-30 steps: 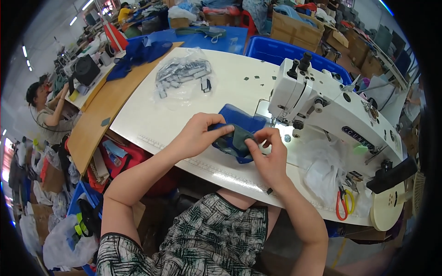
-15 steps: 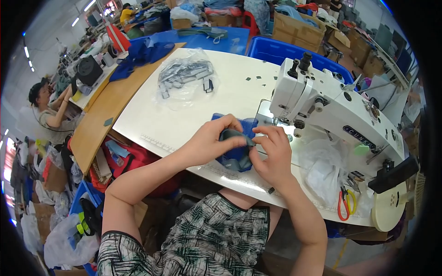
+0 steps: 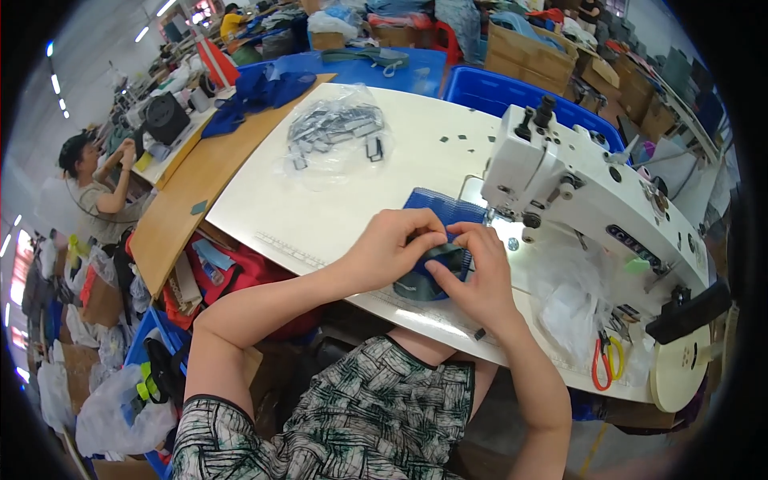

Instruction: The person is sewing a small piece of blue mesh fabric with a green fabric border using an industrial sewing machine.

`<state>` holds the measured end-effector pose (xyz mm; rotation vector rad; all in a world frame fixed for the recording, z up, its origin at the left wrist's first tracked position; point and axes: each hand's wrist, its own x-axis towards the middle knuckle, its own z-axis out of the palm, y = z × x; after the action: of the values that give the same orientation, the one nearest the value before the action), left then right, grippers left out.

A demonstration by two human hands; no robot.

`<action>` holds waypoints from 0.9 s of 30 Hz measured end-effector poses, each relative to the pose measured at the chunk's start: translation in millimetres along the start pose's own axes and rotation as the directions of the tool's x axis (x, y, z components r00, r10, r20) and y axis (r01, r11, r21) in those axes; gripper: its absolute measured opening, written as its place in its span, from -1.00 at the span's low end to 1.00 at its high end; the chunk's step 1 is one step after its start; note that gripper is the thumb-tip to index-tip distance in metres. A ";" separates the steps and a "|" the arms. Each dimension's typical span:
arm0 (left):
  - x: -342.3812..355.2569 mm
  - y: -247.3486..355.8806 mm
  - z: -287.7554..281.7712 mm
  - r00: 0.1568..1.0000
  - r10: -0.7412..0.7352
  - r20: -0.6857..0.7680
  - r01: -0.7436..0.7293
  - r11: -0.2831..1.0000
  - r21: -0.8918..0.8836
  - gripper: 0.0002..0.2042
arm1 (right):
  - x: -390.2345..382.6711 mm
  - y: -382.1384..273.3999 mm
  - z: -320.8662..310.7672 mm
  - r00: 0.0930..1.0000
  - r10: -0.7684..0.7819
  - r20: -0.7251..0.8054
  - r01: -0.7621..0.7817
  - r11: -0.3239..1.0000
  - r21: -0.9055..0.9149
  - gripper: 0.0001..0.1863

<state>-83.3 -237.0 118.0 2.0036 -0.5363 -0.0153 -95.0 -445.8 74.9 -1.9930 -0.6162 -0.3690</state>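
Note:
A piece of blue mesh fabric [image 3: 438,205] lies on the white table, its far edge flat beside the sewing machine's needle area. Dark grey-green cloth [image 3: 418,285] is folded over its near part. My left hand [image 3: 394,246] pinches the fabric from the left, thumb against bent fingers. From the right, my right hand [image 3: 482,276] is closed on the same fabric, its thumb and fingertips close to the left hand's. Exactly which layer each hand grips is hidden by the fingers. The white sewing machine [image 3: 588,180] stands just right of and beyond both hands.
A clear bag of dark plastic buckles [image 3: 336,132] lies on the table's far left. Red-and-yellow-handled scissors [image 3: 606,362] rest near the right edge, beside crumpled clear plastic [image 3: 566,308]. A blue crate [image 3: 488,90] stands behind the table. At far left sits a co-worker [image 3: 102,192].
The blue mesh now spreads flatter toward the machine, showing more of its far part. My hands have come together over it, both pinching. The view has shifted slightly.

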 end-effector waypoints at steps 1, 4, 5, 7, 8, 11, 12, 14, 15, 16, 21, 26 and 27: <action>0.5 -0.7 2.3 1.000 0.016 -0.001 -0.016 1.000 0.023 -0.90 | 1.0 -5.3 1.8 0.995 -0.101 -0.018 0.094 0.967 -0.235 -0.73; 4.3 -5.5 15.6 0.985 0.127 -0.118 -0.119 0.990 0.074 -0.94 | -1.7 -6.7 0.5 0.991 -0.048 -0.123 0.019 0.973 -0.231 -0.73; 4.2 -11.6 21.7 0.967 0.177 -0.183 -0.159 0.981 0.109 -0.95 | -2.6 -5.1 2.9 0.987 -0.046 -0.151 0.013 0.976 -0.217 -0.77; 1.2 -26.9 29.5 0.952 0.182 -0.247 -0.150 0.978 0.144 -0.92 | -3.7 -2.3 8.7 0.982 -0.088 -0.166 0.050 0.974 -0.220 -0.80; 5.3 -31.8 35.4 0.960 0.152 -0.236 -0.128 0.986 0.111 -0.88 | -5.8 -0.6 2.4 0.978 -0.124 -0.166 0.076 0.960 -0.269 -0.79; 9.1 -15.2 36.5 0.985 0.156 -0.072 -0.149 0.984 0.093 -0.74 | -11.4 10.2 -11.0 0.991 -0.063 -0.116 0.046 0.989 -0.139 -0.81; 8.0 -12.1 34.2 0.976 0.218 -0.013 -0.216 0.972 0.095 -0.69 | -12.6 16.6 -11.3 0.989 0.025 -0.149 -0.024 1.000 0.011 -0.82; 6.6 -16.0 29.1 0.918 0.396 -0.020 -0.391 0.913 0.116 -0.60 | -10.3 24.2 -7.7 0.983 0.109 -0.146 -0.080 0.979 0.187 -0.82; 7.2 -18.8 29.4 0.932 0.363 -0.008 -0.360 0.927 0.103 -0.59 | -8.7 28.1 -7.7 0.981 0.159 -0.108 -0.122 0.950 0.286 -0.83; 8.3 -22.8 27.7 0.935 0.354 -0.015 -0.350 0.930 0.116 -0.59 | -7.2 30.1 -6.9 0.976 0.206 -0.065 -0.167 0.911 0.378 -0.83; 13.4 -25.6 14.9 0.856 0.508 -0.092 -0.481 0.849 0.220 -0.80 | -7.6 32.8 -16.1 0.945 0.327 0.006 -0.308 0.883 0.354 -0.85; 17.0 -32.8 5.6 0.949 0.317 0.007 -0.312 0.938 -0.152 -0.91 | -3.0 24.4 0.3 0.986 -0.038 -0.160 0.054 0.994 0.096 -0.84; 21.2 -34.9 3.4 0.978 0.208 0.017 -0.197 0.949 -0.246 -0.87 | -5.4 26.1 -1.3 0.986 -0.038 -0.160 0.054 0.994 0.096 -0.84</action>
<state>-52.3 -234.5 91.4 1.7049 -0.7306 0.0019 -84.7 -458.6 53.8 -1.8368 -0.5696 -0.5095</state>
